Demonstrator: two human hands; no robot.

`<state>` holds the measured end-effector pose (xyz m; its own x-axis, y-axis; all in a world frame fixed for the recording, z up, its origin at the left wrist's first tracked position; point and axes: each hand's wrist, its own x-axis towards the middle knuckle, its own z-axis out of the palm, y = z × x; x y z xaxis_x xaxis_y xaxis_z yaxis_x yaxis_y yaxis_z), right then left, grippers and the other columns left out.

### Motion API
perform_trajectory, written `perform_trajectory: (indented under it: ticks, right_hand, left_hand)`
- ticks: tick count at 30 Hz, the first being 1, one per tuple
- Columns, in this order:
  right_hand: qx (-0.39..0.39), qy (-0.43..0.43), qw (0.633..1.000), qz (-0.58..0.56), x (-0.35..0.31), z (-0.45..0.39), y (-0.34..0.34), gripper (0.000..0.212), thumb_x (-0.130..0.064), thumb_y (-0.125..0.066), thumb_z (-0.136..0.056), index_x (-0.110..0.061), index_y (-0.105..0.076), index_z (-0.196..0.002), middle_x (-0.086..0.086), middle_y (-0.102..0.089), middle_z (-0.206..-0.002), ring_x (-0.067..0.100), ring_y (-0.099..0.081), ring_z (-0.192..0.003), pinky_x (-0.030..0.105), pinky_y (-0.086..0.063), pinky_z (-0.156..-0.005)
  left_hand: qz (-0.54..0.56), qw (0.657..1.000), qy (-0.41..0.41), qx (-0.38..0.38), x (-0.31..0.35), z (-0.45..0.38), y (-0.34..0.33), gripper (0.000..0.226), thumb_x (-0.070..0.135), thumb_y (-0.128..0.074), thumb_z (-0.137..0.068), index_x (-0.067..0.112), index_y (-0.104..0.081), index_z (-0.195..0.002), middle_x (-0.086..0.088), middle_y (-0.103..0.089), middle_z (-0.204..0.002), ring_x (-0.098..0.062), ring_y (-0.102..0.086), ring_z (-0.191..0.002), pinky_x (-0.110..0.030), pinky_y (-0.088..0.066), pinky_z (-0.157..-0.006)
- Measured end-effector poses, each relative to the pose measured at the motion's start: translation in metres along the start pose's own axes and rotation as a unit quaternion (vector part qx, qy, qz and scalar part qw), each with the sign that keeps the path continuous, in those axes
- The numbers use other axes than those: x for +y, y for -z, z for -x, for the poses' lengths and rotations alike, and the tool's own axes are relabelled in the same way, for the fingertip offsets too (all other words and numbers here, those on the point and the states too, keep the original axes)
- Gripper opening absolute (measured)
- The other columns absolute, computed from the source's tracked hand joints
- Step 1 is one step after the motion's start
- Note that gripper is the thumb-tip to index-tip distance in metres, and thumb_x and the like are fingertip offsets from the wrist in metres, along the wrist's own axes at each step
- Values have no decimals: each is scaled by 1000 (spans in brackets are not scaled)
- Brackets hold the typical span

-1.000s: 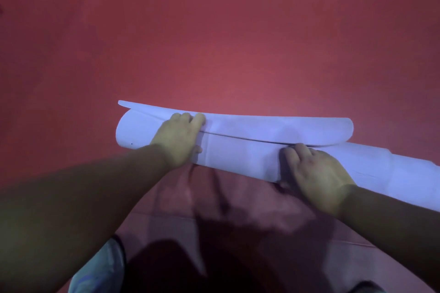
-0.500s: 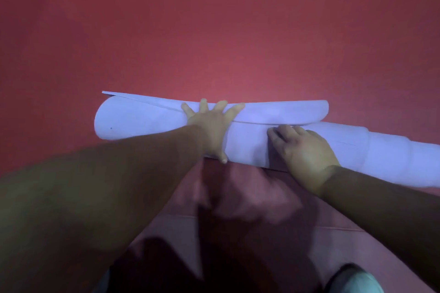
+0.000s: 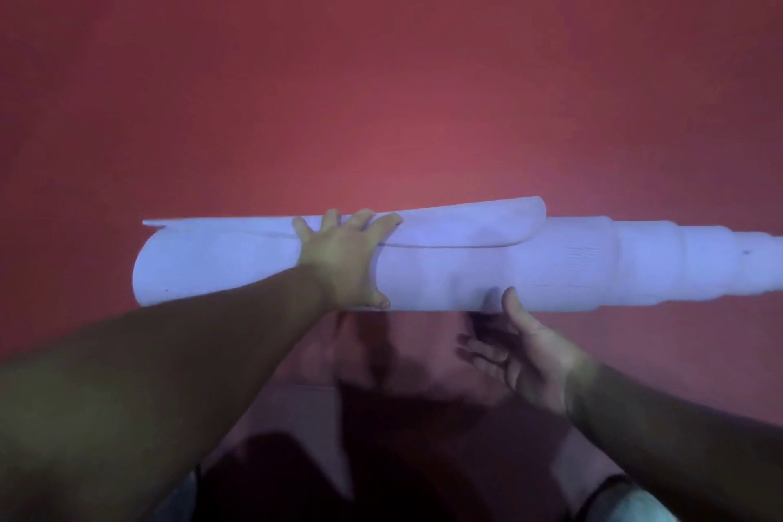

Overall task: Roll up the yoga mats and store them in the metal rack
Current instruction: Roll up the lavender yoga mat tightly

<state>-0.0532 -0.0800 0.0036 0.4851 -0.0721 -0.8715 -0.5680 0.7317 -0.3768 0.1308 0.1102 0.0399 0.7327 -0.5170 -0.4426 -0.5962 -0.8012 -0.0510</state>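
Pale lilac foam, the rolled yoga mat [image 3: 466, 267] lies across the middle of the frame on a red floor [image 3: 381, 76], its right end telescoped into stepped layers. The left hand [image 3: 343, 259] presses flat on the roll with fingers spread over the loose flap. Just below the roll, the right hand [image 3: 521, 348] sits palm up, fingers loosely apart, thumb touching the mat's near edge.

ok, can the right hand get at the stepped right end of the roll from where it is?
Probably yes. The right hand sits open just below the roll, thumb touching its near side. Nothing lies between it and the telescoped end; the left hand pins the roll further left.
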Motion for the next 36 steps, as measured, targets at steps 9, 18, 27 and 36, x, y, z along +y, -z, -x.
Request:
perform_trajectory:
  ticks: [9, 18, 27, 36]
  right_hand:
    - [83, 60, 991, -82, -27, -1, -41, 58, -52, -77, -80, -11, -65, -119, 11, -71, -113, 25, -69, -101, 40, -58, -88]
    - [65, 171, 983, -35, -67, 35, -87, 40, -38, -82, -80, -11, -66, -105, 5, -73, -87, 35, -73, -86, 45, -60, -57]
    - [4, 365, 916, 165, -114, 175, -128, 32, -38, -76, -86, -23, -68, -114, -5, -77, -100, 17, -72, -77, 34, -57, -54]
    - [-24, 535, 798, 277, -122, 318, -169, 71, -38, -91, -61, -23, -62, -123, -7, -75, -109, 12, -73, -90, 28, -52, -62]
  left_hand:
    - [272, 962, 15, -14, 21, 5, 9, 92, 90, -59, -53, 31, -44, -122, 6, -57, -134, -26, -47, -135, -55, -38, -110]
    - [415, 902, 74, 93, 39, -14, 73, 45, 66, -37, -95, 29, -59, -83, -5, -61, -106, -27, -51, -119, -37, -41, -100]
    - [574, 796, 8, 192, 22, 72, 191, 69, 74, -66, -72, 39, -57, -130, 4, -69, -120, -16, -67, -109, -35, -52, -94]
    - [672, 692, -109, 241, 7, 213, 259, 50, 35, -71, -90, 41, -56, -137, 5, -71, -120, -13, -69, -109, -36, -55, -90]
